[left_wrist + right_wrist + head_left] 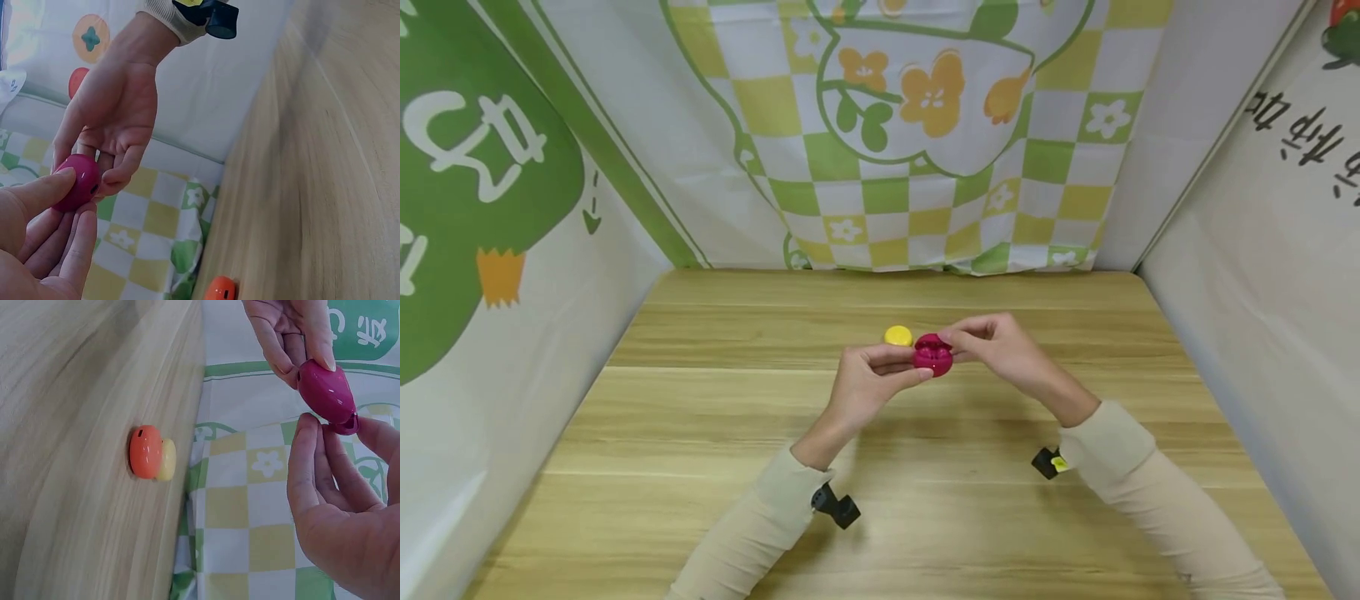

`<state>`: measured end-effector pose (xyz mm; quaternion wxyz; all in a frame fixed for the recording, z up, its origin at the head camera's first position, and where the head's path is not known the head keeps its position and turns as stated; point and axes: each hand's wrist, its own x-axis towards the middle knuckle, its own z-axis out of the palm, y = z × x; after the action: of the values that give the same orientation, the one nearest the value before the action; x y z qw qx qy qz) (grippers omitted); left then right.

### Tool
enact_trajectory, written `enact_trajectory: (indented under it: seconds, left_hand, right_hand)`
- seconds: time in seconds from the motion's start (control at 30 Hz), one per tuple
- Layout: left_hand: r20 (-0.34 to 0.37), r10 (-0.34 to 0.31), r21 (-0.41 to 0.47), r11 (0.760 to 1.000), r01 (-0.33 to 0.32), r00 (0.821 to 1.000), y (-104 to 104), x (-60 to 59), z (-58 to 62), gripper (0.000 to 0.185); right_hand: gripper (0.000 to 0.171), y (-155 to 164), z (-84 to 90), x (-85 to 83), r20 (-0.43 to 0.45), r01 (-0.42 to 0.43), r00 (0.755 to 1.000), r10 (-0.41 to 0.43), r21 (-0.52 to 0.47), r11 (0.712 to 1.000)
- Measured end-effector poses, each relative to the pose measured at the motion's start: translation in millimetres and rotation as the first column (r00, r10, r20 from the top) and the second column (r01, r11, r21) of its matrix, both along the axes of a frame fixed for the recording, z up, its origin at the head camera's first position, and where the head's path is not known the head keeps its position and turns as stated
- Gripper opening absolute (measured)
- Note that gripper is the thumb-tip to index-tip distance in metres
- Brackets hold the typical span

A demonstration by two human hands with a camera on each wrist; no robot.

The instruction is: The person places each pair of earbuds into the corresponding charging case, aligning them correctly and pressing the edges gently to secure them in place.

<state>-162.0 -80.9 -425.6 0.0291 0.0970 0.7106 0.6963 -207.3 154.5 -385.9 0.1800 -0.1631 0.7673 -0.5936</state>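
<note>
A round magenta shell [932,354] hangs above the middle of the wooden table [700,433], held from both sides. My left hand [916,364] pinches its left side between thumb and fingers. My right hand [952,340] pinches its upper right edge with its fingertips. In the left wrist view the magenta shell [78,181] sits between my left thumb and the right hand's fingers [119,172]. The right wrist view shows the magenta shell [326,390] with a small lip or flap at its lower edge, next to my right fingers [304,456].
A small yellow dome [898,335] lies on the table just behind the hands. The right wrist view shows it as an orange piece [145,452] with a yellow part [167,460] behind it. Printed cloth walls [887,125] close the table on three sides.
</note>
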Motion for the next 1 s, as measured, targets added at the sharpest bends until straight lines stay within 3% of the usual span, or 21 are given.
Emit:
enact_trajectory:
  seconds: [0.17, 0.33, 0.6, 0.8, 1.0]
  left_hand:
    - [-0.006, 0.006, 0.007, 1.0, -0.006, 1.0, -1, 0.8, -1.8, 0.028]
    - [-0.007, 0.007, 0.007, 1.0, -0.007, 1.0, -2, 0.4, -1.8, 0.028]
    - [0.0, 0.009, 0.015, 1.0, -0.009, 1.0, -5, -0.6, -3.4, 0.027]
    - [0.012, 0.022, 0.014, 1.0, -0.022, 1.0, -8, -0.2, -5.3, 0.028]
    - [0.011, 0.036, -0.004, 0.999, -0.036, 0.999, -21, 0.3, -6.9, 0.03]
  right_hand:
    - [0.037, -1, -2.7, 0.3, -0.003, 0.018, 1.0, -0.018, 0.01, 1.0]
    - [0.03, -2, -1.2, 3.0, -0.102, 0.038, 0.994, -0.032, 0.054, 0.998]
    - [0.022, -7, -5.8, 8.9, -0.256, 0.038, 0.966, -0.031, 0.023, 0.999]
    - [0.022, -11, -13.6, 13.2, -0.261, 0.037, 0.964, -0.048, -0.046, 0.998]
    - [0.025, -25, -27.0, 16.9, -0.234, 0.051, 0.97, -0.061, -0.047, 0.998]
